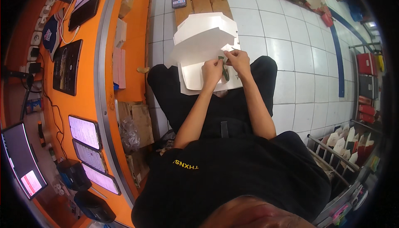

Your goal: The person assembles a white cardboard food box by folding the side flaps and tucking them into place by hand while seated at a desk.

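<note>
Over the lap, a white cardboard box blank (208, 49) is being pinched by the left hand (211, 71) and right hand (237, 59), both grips closed on its near panel, its long axis running away from the body.

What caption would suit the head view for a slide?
Seated person's left hand and right hand fold a white cardboard box on the lap, beside an orange counter.
</note>
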The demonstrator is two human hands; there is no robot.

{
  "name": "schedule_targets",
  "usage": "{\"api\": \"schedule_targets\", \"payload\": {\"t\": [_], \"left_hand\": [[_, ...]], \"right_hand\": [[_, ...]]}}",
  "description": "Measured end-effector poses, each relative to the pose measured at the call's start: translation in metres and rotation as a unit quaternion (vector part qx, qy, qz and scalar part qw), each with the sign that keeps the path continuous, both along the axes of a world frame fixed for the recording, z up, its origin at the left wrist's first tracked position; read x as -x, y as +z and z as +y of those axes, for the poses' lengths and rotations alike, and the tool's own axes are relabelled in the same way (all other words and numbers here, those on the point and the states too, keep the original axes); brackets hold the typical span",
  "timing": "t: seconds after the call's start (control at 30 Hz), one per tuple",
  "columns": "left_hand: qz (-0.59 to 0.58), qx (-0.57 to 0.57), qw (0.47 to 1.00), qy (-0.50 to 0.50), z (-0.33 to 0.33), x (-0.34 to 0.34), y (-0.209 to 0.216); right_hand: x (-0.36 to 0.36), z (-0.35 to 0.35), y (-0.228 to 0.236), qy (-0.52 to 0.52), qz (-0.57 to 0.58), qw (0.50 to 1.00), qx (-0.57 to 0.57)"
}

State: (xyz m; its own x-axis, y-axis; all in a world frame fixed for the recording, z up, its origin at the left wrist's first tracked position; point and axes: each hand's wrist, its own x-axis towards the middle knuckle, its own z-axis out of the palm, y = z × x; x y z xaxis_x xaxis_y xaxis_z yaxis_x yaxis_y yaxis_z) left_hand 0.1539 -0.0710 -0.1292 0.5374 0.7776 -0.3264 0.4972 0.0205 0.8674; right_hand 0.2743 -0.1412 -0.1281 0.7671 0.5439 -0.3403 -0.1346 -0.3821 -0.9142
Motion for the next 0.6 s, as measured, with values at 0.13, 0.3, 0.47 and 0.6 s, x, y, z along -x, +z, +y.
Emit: {"api": "schedule_targets", "payload": {"t": [0.13, 0.3, 0.47, 0.6], "left_hand": [[0.006, -0.005, 1.0, 0.007, 0.001, -0.003, -0.005], [0.004, 0.016, 1.0, 0.011, 0.004, -0.005, -0.008], [-0.021, 0.041, 0.998, 0.052, 0.003, -0.006, -0.013], [-0.072, 0.094, 0.992, 0.046, 0.005, -0.004, -0.007]], "right_hand": [[-0.003, 0.004, 0.008, 0.009, -0.012, 0.999, 0.036], [-0.001, 0.01, 0.007, 0.048, -0.098, 0.992, 0.057], [0.016, 0.0, -0.007, 0.083, -0.22, 0.965, 0.111], [0.013, -0.011, -0.004, 0.135, -0.24, 0.958, 0.086]]}}
